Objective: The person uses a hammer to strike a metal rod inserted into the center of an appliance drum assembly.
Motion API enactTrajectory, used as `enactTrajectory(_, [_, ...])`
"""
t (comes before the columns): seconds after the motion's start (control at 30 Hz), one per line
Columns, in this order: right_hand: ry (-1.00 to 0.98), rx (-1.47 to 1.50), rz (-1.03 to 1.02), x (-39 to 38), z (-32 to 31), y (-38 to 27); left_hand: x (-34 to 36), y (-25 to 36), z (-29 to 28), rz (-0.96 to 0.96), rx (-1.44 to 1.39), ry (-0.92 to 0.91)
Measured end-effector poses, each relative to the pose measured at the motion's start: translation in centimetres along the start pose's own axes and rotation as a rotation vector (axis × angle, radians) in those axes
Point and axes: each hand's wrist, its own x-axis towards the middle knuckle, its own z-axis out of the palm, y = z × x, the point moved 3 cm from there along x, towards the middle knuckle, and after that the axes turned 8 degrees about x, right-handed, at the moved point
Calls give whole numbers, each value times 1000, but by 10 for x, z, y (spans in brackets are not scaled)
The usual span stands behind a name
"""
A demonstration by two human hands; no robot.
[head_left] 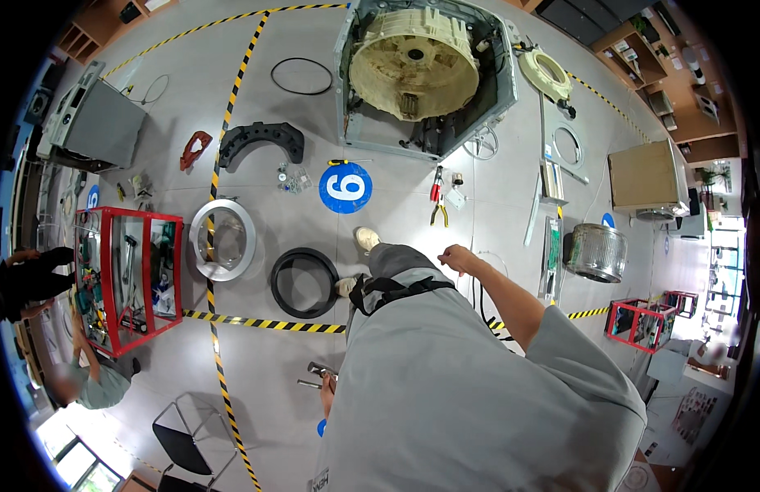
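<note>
My left hand (327, 392), low beside my body, is closed around shiny metal tools (318, 371); two metal ends stick out, and their exact kind is hard to make out. My right hand (455, 258) is held out in front with curled fingers, and nothing shows in it. On the floor ahead lie red-handled pliers (436, 187), yellow-handled pliers (440, 215) and a screwdriver (339, 162). Beyond them stands an opened washing machine housing (344, 123) with a cream tub (413, 70) inside. Near my feet lies a black rubber door seal (278, 283).
At left are a round door (247, 238), a black counterweight (261, 135) and a red-framed tool cart (183, 246); two people are near the cart. A metal drum (597, 252) and a panel (552, 246) lie at right. A folding chair (183, 447) stands at lower left.
</note>
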Motion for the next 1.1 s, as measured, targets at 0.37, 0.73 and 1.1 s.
enactTrajectory(0.37, [-22, 118, 24, 11, -27, 44, -15, 22, 45, -35, 115, 14])
enactTrajectory(0.73, [-14, 319, 86, 28, -102, 121, -38, 48, 127, -17, 228, 66])
enactTrajectory(1.1, [48, 579, 166, 29, -141, 205, -58, 85, 228, 261, 526, 82])
